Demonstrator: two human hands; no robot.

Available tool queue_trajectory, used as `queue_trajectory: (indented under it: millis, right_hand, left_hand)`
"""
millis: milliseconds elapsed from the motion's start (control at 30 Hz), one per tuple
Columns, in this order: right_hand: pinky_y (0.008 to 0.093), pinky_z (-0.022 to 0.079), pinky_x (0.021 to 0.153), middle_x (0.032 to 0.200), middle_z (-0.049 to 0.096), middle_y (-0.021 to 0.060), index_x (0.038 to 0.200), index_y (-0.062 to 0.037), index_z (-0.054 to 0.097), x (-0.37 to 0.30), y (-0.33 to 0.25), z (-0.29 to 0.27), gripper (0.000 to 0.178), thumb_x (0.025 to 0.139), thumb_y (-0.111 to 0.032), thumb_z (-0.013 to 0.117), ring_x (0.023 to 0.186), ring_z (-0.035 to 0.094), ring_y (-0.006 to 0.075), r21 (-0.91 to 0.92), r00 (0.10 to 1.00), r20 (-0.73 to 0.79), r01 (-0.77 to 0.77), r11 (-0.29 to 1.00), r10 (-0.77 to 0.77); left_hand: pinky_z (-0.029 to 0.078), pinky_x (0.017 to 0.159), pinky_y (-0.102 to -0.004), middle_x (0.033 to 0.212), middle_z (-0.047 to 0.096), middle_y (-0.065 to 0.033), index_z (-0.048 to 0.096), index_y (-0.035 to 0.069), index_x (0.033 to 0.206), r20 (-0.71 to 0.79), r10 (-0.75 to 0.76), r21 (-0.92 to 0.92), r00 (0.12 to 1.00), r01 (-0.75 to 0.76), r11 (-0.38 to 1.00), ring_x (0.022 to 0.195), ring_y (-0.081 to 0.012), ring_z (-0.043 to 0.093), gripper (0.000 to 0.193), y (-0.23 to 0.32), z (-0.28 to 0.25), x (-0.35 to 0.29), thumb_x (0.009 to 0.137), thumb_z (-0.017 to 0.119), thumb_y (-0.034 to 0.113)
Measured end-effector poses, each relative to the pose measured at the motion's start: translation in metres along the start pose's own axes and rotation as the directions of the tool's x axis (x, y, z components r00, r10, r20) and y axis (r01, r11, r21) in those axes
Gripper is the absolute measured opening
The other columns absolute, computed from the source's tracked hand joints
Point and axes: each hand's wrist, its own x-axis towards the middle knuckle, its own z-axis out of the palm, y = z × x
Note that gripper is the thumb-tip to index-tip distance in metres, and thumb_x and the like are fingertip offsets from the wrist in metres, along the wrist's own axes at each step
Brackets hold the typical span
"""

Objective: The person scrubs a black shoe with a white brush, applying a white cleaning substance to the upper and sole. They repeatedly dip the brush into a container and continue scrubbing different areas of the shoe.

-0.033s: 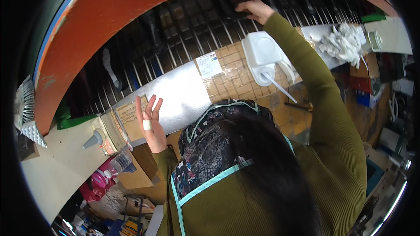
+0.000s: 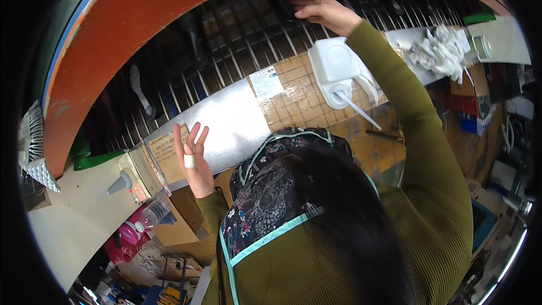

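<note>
Currently your R hand (image 2: 330, 16) is out over the metal rods (image 2: 219, 72), fingers spread & apparently empty, tips blurred. Nearest: dark piece (image 2: 278, 0) on the rods, just past your fingertips; contact = can't tell. L hand (image 2: 197, 174) also spread, nothing in it, near left end of metal sheet (image 2: 234, 121); white wrap (image 2: 189, 161) on one finger.

Risks (judged):
1. Your R sleeve (image 2: 390, 61) passes close by the white container (image 2: 341, 65) on the cardboard (image 2: 293, 101). Low pull-back could catch it or its thin white stick (image 2: 361, 111), which juts past the near edge -> tip, poss. spill (contents n/v).
2. Dark piece on dark bkgd: you may misjudge its edge, get a fingertip-only hold, & drop it.
3. Gaps btwn rods could snag fingers or piece.
</note>
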Motion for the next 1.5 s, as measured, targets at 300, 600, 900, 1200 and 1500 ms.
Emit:
queue_trajectory:
  millis: [300,600,900,1200,1500]
  right_hand:
    - [0.063,0.001,0.111,0.133,0.049,0.0341,0.131,0.0139,0.049,-0.215,-0.193,0.116,0.089,0.088,-0.063,0.051,0.132,0.034,0.0549,0.578,0.199,0.748,0.275,0.768,-0.634]
    - [0.0375,0.044,0.07,0.06,0.041,0.0042,0.08,0.0061,0.067,-0.308,-0.223,0.065,0.019,0.081,-0.013,0.067,0.058,0.047,0.021,0.283,0.299,0.727,0.69,0.666,-0.618]
    - [0.0428,0.045,0.098,0.1,0.067,0.0168,0.104,0.0047,0.069,-0.41,-0.272,0.001,0.034,0.091,-0.009,0.041,0.094,0.064,0.0273,0.737,-0.635,0.273,0.621,-0.267,-0.722]
    - [0.0503,0.044,0.096,0.101,0.069,0.0099,0.113,-0.0063,0.065,-0.217,-0.153,-0.076,0.044,0.091,-0.045,0.062,0.094,0.064,0.0266,0.301,0.714,0.214,0.601,0.74,-0.667]
    - [0.0405,0.038,0.108,0.141,0.046,0.0237,0.154,-0.0134,0.014,0.004,0.077,-0.132,0.117,0.067,-0.055,0.08,0.13,0.046,0.038,-0.681,0.795,-0.469,-0.603,0.415,0.384]
  left_hand:
    - [0.026,0.112,-0.0485,0.133,0.052,-0.0234,0.034,0.003,0.146,0.199,0.002,-0.053,0.98,0.009,0.999,0.122,-0.0331,0.055,0.069,0.0,0.051,-0.016,0.093,0.057,0.04]
    - [0.031,0.11,-0.0448,0.127,0.058,-0.0202,0.04,0.002,0.143,0.302,0.012,-0.112,0.953,0.023,0.993,0.119,-0.0298,0.057,0.061,-0.011,0.079,-0.058,0.094,0.058,0.034]
    - [0.036,0.104,-0.0409,0.126,0.057,-0.0192,0.038,0.002,0.143,0.343,0.085,-0.109,0.935,-0.05,0.993,0.115,-0.0301,0.059,0.063,-0.004,0.089,-0.063,0.095,0.056,0.039]
    - [0.042,0.1,-0.039,0.121,0.06,-0.0185,0.042,0.001,0.141,0.336,0.063,-0.211,0.94,0.01,0.978,0.108,-0.0262,0.063,0.059,-0.006,0.092,-0.056,0.091,0.063,0.025]
    - [0.043,0.098,-0.0397,0.119,0.061,-0.0182,0.044,0.003,0.14,0.282,-0.039,-0.166,0.959,0.089,0.982,0.109,-0.0277,0.062,0.052,-0.005,0.077,-0.021,0.092,0.06,0.018]
